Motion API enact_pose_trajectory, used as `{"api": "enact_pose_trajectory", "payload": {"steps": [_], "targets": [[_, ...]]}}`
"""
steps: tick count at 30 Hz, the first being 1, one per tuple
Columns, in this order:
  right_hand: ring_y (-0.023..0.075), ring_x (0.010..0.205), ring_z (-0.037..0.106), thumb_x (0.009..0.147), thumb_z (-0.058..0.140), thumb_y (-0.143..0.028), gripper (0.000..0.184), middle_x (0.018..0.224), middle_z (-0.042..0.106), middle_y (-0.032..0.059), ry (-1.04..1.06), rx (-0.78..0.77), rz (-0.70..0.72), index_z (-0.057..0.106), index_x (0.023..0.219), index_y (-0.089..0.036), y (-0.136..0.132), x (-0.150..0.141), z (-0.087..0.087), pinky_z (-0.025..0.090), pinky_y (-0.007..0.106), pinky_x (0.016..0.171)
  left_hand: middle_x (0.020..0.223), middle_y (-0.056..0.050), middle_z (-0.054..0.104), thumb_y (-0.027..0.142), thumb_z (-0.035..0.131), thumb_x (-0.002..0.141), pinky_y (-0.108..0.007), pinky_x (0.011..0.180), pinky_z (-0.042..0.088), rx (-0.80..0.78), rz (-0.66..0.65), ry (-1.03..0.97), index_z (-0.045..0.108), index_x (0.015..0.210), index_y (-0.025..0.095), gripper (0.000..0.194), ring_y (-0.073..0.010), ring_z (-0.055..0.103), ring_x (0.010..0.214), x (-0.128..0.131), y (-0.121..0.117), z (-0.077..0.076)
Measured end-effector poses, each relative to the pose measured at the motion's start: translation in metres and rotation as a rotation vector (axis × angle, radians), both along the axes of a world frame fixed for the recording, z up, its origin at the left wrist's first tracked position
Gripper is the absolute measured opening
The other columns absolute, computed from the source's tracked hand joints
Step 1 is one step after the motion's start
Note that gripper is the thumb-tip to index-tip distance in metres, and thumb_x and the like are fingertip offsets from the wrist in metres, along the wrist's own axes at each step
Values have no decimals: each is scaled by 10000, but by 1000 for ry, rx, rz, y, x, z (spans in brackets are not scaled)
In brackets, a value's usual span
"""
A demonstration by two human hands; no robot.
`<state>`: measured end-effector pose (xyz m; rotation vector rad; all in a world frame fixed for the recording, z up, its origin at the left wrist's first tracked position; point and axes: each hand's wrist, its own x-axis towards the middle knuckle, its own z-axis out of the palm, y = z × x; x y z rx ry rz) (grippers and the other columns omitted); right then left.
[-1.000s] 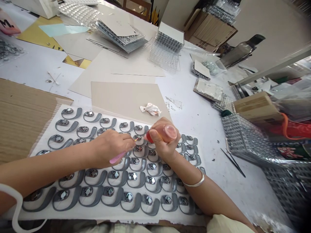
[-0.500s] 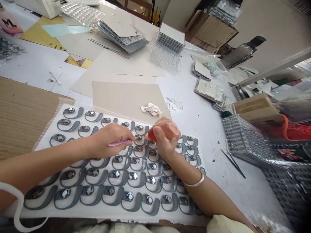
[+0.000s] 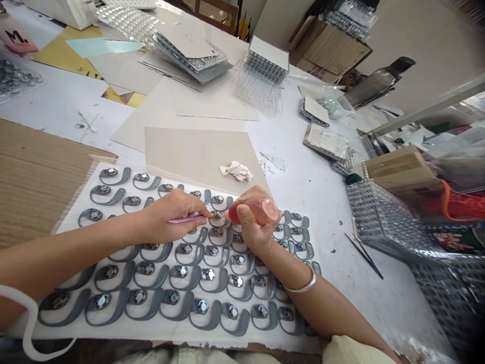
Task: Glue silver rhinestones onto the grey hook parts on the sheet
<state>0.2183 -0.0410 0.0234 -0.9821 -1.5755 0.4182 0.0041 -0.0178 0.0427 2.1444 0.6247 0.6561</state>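
Observation:
A white sheet (image 3: pixel 76 210) in front of me carries several rows of grey hook-shaped parts (image 3: pixel 182 273), each with a small round metal disc. My left hand (image 3: pixel 170 220) pinches a thin pink stick (image 3: pixel 187 219) whose tip points at a part in the second row. My right hand (image 3: pixel 255 217) is closed round a small squeeze bottle with a red nozzle (image 3: pixel 234 215), and the nozzle meets the same part, next to the stick's tip. A silver bangle (image 3: pixel 301 287) sits on my right wrist.
Grey card sheets (image 3: pixel 197 151) and a crumpled tissue (image 3: pixel 237 171) lie beyond the parts. Brown cardboard (image 3: pixel 34 177) is at left. Clear blister trays (image 3: pixel 257 81) are stacked at the back. Dark tweezers (image 3: pixel 364 255) and mesh trays (image 3: pixel 382 217) lie at right.
My left hand raised the pink stick from a downward slant to nearly level and brought its tip to the part by the red nozzle. My right hand with the bottle barely shifted.

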Motion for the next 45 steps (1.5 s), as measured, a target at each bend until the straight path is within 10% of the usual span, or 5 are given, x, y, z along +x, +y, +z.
{"api": "enact_pose_trajectory", "payload": {"steps": [17,29,37,45], "targets": [[151,619,558,826,623,-300,170,647,588,14,-41,38,19,596,688,-203,0,-4,3,481,323,573,803,-32,719,157,532,876,-196,646,488,14,9,11,666,910,147,138,-119,661,691,0,0,1],[70,390,494,727,662,-575,484,546,437,-71,503,-446,-58,357,616,-216,36,25,36,278,199,317,906,-78,738,177,521,885,-248,728,563,202,0,42,676,971,133,183,-162,702,821,1,-8,1],[141,548,651,680,751,-465,425,640,567,-60,685,-561,-78,408,770,-232,-17,41,54,345,191,365,906,-88,740,138,529,876,-239,703,582,292,-23,16,668,986,112,179,-156,709,786,3,-26,21],[130,556,624,746,714,-429,304,621,637,7,401,-530,-45,567,684,-171,-39,10,46,387,214,389,991,-143,707,8,432,752,-246,448,540,690,-158,254,584,1006,62,301,-187,696,719,7,-51,14]]}}
